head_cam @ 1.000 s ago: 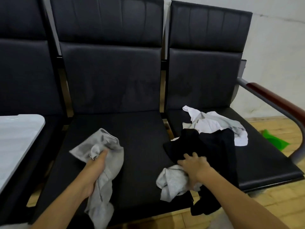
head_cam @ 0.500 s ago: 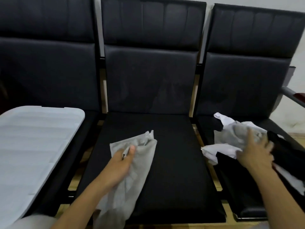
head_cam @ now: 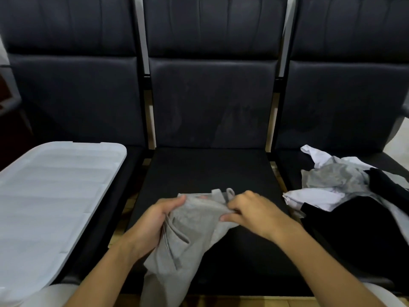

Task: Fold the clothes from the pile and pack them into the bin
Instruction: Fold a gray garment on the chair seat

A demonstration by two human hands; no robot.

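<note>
We held the crumpled light-grey knit garment (head_cam: 190, 231) over the front half of the black leather middle seat (head_cam: 208, 171), its lower part trailing off the seat edge toward six o'clock. Our left hand (head_cam: 152, 224) gripped its left side, fingers curled round a bunched fold, while our right hand (head_cam: 254, 210) pinched the upper edge at about one o'clock from the garment's centre, just beside two small fabric loops that stood up there. Whether those were straps or a neckline we could not tell, as the cloth was too rumpled.

We judged this to be the opening of the folding step: one piece taken up, not yet spread flat. The next move would call for drawing the two hands apart to stretch the top edge, then laying the cloth smooth on the seat before the first fold.

At three o'clock, on the neighbouring seat, lay the loose pile of white, grey and black clothes (head_cam: 345, 191), well apart from our hands and awaiting its turn. At nine o'clock sat the white ribbed plastic bin lid (head_cam: 51, 191), resting on the left seat; the bin under it was hidden, so it would probably need opening before packing.
</note>
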